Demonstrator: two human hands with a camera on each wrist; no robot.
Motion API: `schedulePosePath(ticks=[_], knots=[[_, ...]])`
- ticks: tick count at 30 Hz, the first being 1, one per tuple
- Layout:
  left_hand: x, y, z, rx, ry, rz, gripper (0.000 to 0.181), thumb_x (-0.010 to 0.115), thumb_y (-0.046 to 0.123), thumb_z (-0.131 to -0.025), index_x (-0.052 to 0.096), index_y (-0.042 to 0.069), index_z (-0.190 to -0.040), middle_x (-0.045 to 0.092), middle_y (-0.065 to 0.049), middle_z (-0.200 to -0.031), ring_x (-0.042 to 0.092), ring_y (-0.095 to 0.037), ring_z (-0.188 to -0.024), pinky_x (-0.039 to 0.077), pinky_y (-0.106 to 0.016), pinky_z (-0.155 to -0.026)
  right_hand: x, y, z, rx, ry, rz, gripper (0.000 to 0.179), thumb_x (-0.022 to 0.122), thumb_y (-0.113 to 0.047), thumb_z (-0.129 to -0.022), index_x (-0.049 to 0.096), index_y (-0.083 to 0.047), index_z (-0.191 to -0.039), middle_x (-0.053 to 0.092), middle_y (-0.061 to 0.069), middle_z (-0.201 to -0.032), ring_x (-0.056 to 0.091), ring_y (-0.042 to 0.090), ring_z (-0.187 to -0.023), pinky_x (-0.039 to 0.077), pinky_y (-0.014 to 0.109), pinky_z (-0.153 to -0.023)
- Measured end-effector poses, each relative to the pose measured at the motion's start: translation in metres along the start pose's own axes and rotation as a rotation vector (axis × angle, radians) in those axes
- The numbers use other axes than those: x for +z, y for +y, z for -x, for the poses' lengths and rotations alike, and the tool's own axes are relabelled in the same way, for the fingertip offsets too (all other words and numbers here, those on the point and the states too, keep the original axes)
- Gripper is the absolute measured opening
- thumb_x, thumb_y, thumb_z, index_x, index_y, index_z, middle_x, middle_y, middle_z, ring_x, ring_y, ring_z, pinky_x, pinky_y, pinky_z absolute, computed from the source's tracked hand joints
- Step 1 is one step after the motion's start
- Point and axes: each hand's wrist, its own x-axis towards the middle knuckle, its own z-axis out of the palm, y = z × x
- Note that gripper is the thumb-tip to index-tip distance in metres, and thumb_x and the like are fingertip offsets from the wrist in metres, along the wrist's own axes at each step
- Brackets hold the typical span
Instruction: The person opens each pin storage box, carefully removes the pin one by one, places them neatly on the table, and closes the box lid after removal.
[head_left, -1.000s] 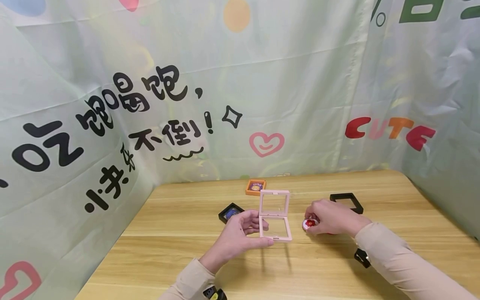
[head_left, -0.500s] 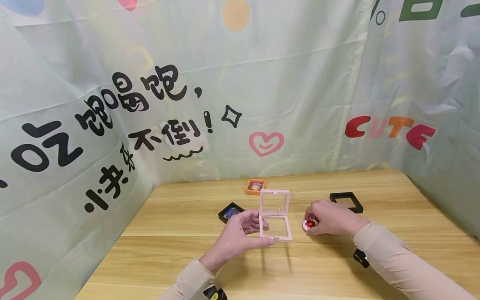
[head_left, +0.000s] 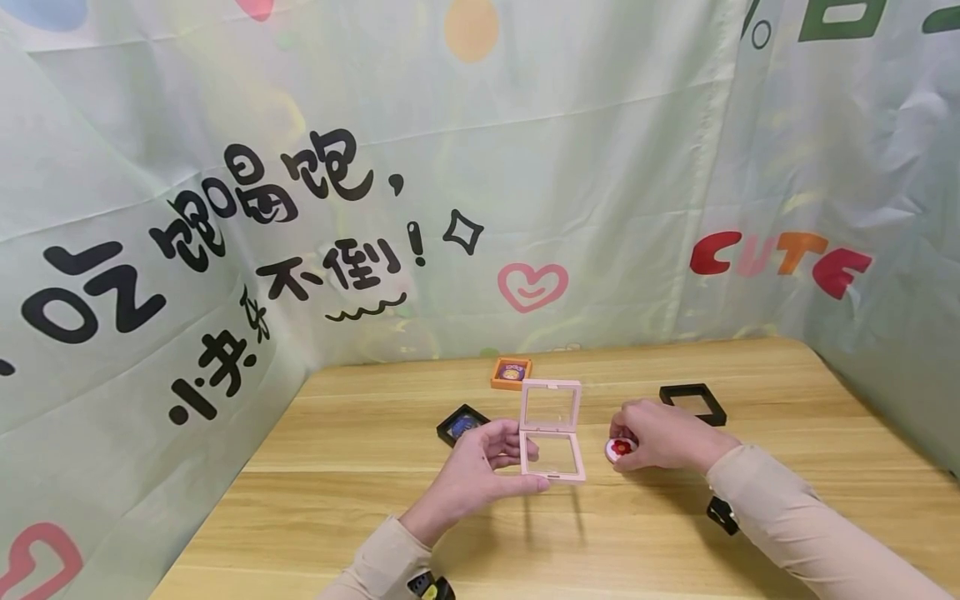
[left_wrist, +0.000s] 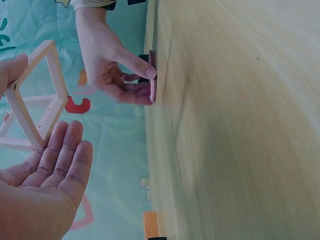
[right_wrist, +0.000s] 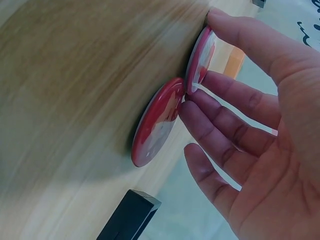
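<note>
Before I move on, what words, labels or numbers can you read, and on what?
"吃饱喝饱," in black on the cloth backdrop.
"小快乐不倒!" below it, same cloth.
"CUTE", multicoloured, same cloth, right side.
Green lettering, top right, and a black stroke, far left: cut off, unreadable.
Purple insert in the orange frame: too small to read.
Pink frame, flower badge: no readable text.

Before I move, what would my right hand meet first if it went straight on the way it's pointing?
Beyond the flower badge it pinches, your right hand would probably meet the pink frame in your left hand. The frame looks raised above the table, so it might pass beneath.
</note>
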Motion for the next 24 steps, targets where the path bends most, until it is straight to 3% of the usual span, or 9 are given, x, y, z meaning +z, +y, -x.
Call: schedulePosePath(ticks=[4, 10, 13, 17, 24], knots=[[0.0, 0.001, -0.001, 0.004, -0.002, -0.003, 0.061, 0.093, 0.011, -0.082, 0.065, -0.003, -0.134, 0.077, -0.006, -0.115, 0.069, -0.047, -0.119, 0.059, -0.02, -0.099, -0.006, 0.0, 0.002, 0.012, -0.016, -0.008, 0.026, 0.092, -0.031, -0.083, 0.072, -0.016, -0.09, 0.058, -0.006, -0.075, 0.048, 0.007, -0.066, 0.039, 0.024, -0.06], [-0.001, 0.001, -0.001, 0.005, -0.002, -0.006, 0.059, 0.093, 0.012, -0.083, 0.066, 0.002, -0.135, 0.077, -0.012, -0.117, 0.071, -0.039, -0.117, 0.059, -0.022, -0.1, -0.028, -0.001, 0.006, 0.026, 0.037, 0.053, 0.039, 0.087, -0.038, -0.09, 0.078, -0.008, -0.114, 0.069, -0.001, -0.097, 0.061, 0.013, -0.086, 0.057, 0.036, -0.075], [-0.001, 0.001, -0.001, 0.005, -0.003, -0.007, 0.06, 0.093, 0.011, -0.083, 0.066, 0.001, -0.136, 0.077, -0.009, -0.116, 0.072, -0.037, -0.116, 0.059, -0.022, -0.1, -0.035, -0.003, 0.009, 0.007, 0.055, 0.03, 0.04, 0.086, -0.037, -0.092, 0.078, -0.008, -0.117, 0.072, 0.001, -0.102, 0.065, 0.016, -0.092, 0.06, 0.041, -0.081], [0.0, 0.001, -0.002, 0.006, -0.01, -0.016, 0.06, 0.092, 0.012, -0.083, 0.065, -0.001, -0.135, 0.077, -0.004, -0.115, 0.071, -0.039, -0.116, 0.059, -0.021, -0.1, -0.04, -0.006, 0.01, -0.041, 0.074, -0.013, 0.038, 0.083, -0.039, -0.094, 0.078, -0.01, -0.118, 0.074, -0.002, -0.104, 0.066, 0.012, -0.094, 0.061, 0.039, -0.083], [0.002, 0.0, -0.002, 0.003, -0.011, -0.013, 0.056, 0.092, 0.01, -0.083, 0.066, 0.0, -0.131, 0.076, -0.01, -0.116, 0.073, -0.035, -0.112, 0.059, -0.022, -0.1, -0.044, -0.014, 0.009, -0.097, 0.107, -0.097, 0.029, 0.069, -0.035, -0.106, 0.078, -0.012, -0.12, 0.077, -0.006, -0.103, 0.064, 0.001, -0.084, 0.06, 0.031, -0.078]])
